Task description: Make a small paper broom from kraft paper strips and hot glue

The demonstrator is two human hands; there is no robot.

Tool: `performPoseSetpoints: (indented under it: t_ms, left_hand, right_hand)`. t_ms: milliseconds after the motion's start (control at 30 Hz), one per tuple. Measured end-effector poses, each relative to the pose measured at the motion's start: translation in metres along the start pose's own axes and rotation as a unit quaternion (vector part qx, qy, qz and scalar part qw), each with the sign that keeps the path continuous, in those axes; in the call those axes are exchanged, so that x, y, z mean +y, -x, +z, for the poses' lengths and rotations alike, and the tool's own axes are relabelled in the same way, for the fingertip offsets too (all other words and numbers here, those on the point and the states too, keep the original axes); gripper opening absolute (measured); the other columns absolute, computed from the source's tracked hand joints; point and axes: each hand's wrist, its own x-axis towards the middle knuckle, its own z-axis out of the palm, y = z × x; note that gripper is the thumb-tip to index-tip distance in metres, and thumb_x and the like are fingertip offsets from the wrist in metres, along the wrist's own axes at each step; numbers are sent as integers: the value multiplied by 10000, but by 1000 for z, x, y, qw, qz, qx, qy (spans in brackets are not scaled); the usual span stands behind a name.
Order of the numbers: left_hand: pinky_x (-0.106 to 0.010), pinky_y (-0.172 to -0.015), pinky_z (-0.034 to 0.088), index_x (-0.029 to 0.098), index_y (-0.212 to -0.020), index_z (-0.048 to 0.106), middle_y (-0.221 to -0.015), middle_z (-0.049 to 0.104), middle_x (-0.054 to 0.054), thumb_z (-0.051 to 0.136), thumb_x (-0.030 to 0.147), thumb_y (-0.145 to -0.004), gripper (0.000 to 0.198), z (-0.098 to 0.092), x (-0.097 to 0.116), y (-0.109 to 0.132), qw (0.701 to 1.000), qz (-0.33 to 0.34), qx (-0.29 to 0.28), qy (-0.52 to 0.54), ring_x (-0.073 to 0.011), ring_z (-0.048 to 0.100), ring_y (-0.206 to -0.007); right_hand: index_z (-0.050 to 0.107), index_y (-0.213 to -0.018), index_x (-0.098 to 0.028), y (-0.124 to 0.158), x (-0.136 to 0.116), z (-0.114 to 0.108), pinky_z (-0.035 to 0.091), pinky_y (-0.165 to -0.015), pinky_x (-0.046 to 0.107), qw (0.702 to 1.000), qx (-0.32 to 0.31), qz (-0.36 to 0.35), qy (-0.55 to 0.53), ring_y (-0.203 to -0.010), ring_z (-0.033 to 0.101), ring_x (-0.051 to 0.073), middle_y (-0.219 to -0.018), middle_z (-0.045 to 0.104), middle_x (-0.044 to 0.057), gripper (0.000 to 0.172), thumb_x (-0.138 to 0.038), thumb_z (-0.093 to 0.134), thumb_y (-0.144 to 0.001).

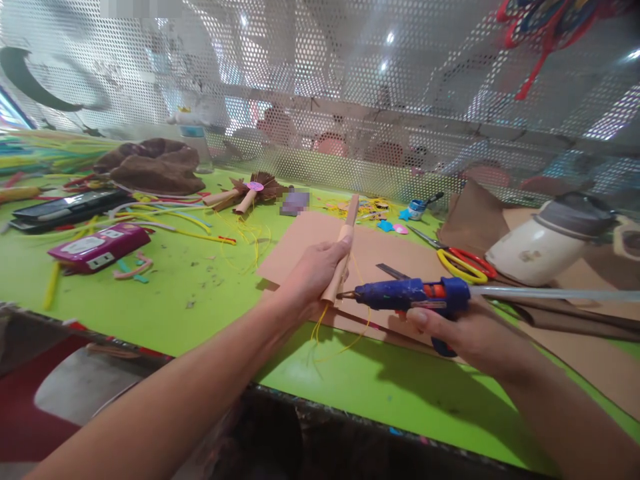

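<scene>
L hand (pixel 317 270): wrapped round paper roll (pixel 341 270), thumb on top, over the table's front half. Hazard: excess squeeze could crush or twist the tube; fingertips lie near the hot end, so a slip poss. burns skin.

Yellow strings (pixel 325 313) hang from the roll's lower end, w/ a loop below the gun. Hazard: a loop could snag or pick up stray glue.

Nozzle (pixel 349 294) sits at the roll's lower end. Hazard: if tip temp. is high & aim drifts, glue could land off the seam or drip on the paper sheets (pixel 295 247).

Glue gun (pixel 395 293): in R hand (pixel 465 330), fingers closed round the handle. Hazard: over-pressing the trigger would give excess glue; a wrist turn could swing the long glue stick (pixel 540 293) against the mug (pixel 530 247) or catch the scissors (pixel 453 252).

Visibility limits, L to R: purple item (pixel 295 203) behind the sheets is part pixelated, ID n/a. L hand fingers under the roll: hidden. Nozzle-to-roll contact: can't confirm; no glue bead discernible. Dark strip (pixel 391 271) behind the gun: far end visible, remainder covered, poss. a blade. Trigger & R hand fingers on it: mostly hidden, so pull vs. rest can't be told. Glue stick: cut off at R edge.
</scene>
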Motion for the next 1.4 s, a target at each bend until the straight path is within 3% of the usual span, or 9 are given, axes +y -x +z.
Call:
performPoseSetpoints:
  t_ms: [100, 233, 367, 467, 667, 833, 1200, 1400]
  left_hand:
    - [-230, -502, 440, 133, -783, 616, -585, 610, -33, 588, 449, -811, 319, -1, -1, -1, 1000, 4, 4, -13, -136, 568, -528]
    - [-262, -578, 481, 138, -817, 635, -627, 640, -40, 571, 446, -818, 315, -2, 0, 0, 1000, 20, -11, -19, -158, 602, -591]
    - [-287, -648, 501, 145, -851, 655, -721, 680, -47, 560, 464, -821, 335, -5, -1, 2, 997, 53, -56, -27, -183, 635, -681]
    - [-305, -672, 505, 156, -898, 658, -770, 691, -39, 581, 512, -792, 380, -7, -4, 2, 994, 51, -96, -12, -194, 642, -698]
    - [-262, -642, 478, 155, -881, 665, -747, 677, -37, 564, 505, -814, 370, -6, -3, 4, 991, 40, -128, 2, -156, 615, -664]
    - [-209, -541, 412, 162, -723, 633, -533, 561, 38, 595, 458, -811, 312, -3, 2, 7, 993, 29, -118, 3, -78, 477, -464]
    - [-201, -492, 389, 173, -721, 611, -554, 566, 39, 633, 435, -786, 271, -4, 2, 8, 993, 6, -107, 47, -78, 481, -462]
    - [-197, -472, 370, 156, -720, 601, -546, 551, 23, 628, 454, -787, 306, -5, 2, 7, 989, 6, -137, 48, -77, 472, -462]
  right_hand:
    - [742, -898, -235, 0, 0, 1, 549, -728, 334, 999, -29, -6, -14, -799, 672, 239, -862, 738, 41, 369, -551, 609, -764]
    - [725, -974, -264, -2, 0, 1, 539, -762, 344, 1000, 0, -27, 8, -847, 659, 242, -872, 730, 29, 358, -534, 608, -770]
    - [710, -730, -235, -7, 0, -2, 525, -641, 329, 998, 46, -32, 23, -634, 603, 201, -620, 647, 29, 339, -549, 588, -765]
    - [616, -586, -221, -10, 0, -5, 471, -545, 283, 998, 57, -27, 1, -552, 519, 156, -570, 572, 14, 374, -540, 572, -778]
    - [573, -606, -185, -12, 8, -9, 406, -540, 263, 995, 85, 2, -55, -599, 481, 139, -624, 537, 10, 418, -565, 570, -780]
    - [592, -695, -172, -17, 22, -13, 355, -480, 244, 991, 107, 16, -72, -560, 438, 120, -600, 493, -12, 400, -563, 589, -775]
    - [707, -739, -239, -7, -7, -9, 519, -604, 286, 994, 105, -27, -23, -674, 609, 197, -684, 671, 19, 276, -497, 608, -744]
    - [735, -827, -205, -11, -4, -11, 548, -743, 335, 981, 190, -14, -36, -793, 647, 226, -769, 708, 48, 371, -541, 598, -750]
